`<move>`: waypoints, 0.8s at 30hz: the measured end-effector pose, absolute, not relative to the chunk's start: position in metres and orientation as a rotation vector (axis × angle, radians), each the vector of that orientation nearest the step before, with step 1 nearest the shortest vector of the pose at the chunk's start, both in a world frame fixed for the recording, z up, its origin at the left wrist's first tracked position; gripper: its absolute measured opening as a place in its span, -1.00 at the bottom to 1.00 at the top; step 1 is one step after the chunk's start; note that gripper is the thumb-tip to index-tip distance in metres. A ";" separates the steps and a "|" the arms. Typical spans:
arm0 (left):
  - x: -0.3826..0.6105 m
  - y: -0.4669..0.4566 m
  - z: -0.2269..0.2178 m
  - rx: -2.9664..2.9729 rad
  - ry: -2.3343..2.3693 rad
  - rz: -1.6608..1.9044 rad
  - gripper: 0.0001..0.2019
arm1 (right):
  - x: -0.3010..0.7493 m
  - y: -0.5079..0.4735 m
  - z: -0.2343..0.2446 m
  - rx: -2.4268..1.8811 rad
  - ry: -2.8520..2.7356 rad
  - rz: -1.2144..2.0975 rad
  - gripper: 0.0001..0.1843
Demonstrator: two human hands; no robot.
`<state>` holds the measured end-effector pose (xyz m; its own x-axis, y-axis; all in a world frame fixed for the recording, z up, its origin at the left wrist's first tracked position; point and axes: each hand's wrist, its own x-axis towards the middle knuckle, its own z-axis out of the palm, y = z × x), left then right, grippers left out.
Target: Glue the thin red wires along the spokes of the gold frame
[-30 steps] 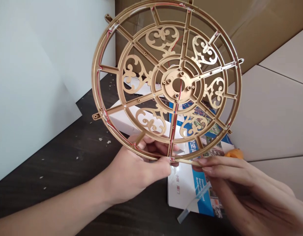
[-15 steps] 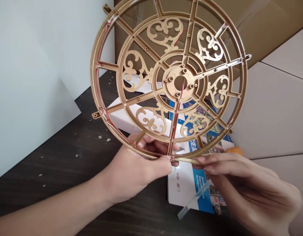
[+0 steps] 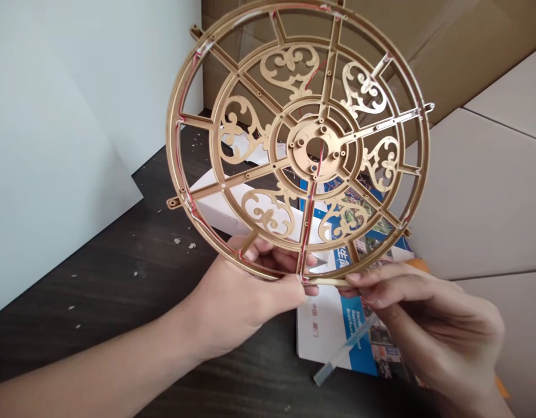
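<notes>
A round gold openwork frame (image 3: 233, 180) with scroll ornaments, spokes and a red wire along its rim stands upright above the dark table. My left hand (image 3: 237, 302) grips its lower rim, thumb in front and fingers behind. My right hand (image 3: 424, 325) pinches a thin pale stick (image 3: 333, 281) laid against the rim's bottom edge, close to my left thumb. A clear glue stick (image 3: 341, 354) lies on the booklet below, apparently running under my right hand.
A blue and white booklet (image 3: 324, 331) and a white box (image 3: 224, 209) lie on the dark wooden table (image 3: 120, 290). Brown cardboard (image 3: 451, 52) leans at the back. White panels stand at left (image 3: 46, 145) and right (image 3: 477, 191). Small white crumbs dot the table.
The frame has rocked slightly and sits a little lower than half a second ago. My right hand has crept left along the rim, covering most of the orange object behind it.
</notes>
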<state>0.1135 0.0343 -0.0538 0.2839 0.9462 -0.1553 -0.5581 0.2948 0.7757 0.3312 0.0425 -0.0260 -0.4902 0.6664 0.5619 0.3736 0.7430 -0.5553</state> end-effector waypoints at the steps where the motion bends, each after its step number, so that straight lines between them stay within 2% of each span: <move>1: 0.114 0.034 -0.054 0.669 0.690 1.116 -0.79 | 0.332 0.042 -0.027 -0.776 -2.132 0.473 -0.71; 12: 0.115 0.035 -0.055 0.690 0.696 1.115 -0.77 | 0.331 0.039 -0.032 -0.791 -2.066 0.506 -0.74; 18: 0.115 0.034 -0.054 0.740 0.683 1.117 -0.80 | 0.333 0.028 -0.032 -0.816 -2.116 0.247 -0.69; 24: 0.114 0.034 -0.057 0.894 0.745 1.147 -0.90 | 0.325 0.016 -0.017 -0.904 -2.206 0.054 -0.74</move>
<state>0.1144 0.0340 -0.0567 0.2553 0.9657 -0.0471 -0.4354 0.1584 0.8862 0.3250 0.0157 -0.0175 -0.4791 0.6211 0.6203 0.5901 0.7510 -0.2963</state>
